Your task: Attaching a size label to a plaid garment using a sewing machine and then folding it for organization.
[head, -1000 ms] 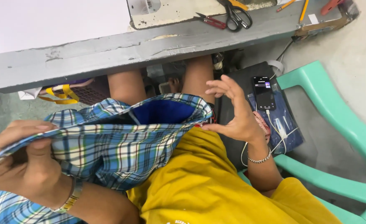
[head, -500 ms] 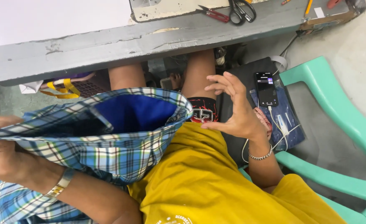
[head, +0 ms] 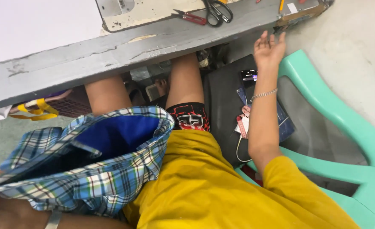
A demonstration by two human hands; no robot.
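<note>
Head camera shows the right hand (head: 269, 47) raised with fingers spread, holding nothing, near the grey wooden table edge (head: 111, 55). Left hand (head: 0, 208) grips the blue plaid cloth bag (head: 102, 169), which lies on the lap.

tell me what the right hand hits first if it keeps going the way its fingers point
Probably the table edge: the right hand is open, its fingers aimed up at that grey edge, close to its right corner. Depth is unclear, so it might pass under it.
</note>
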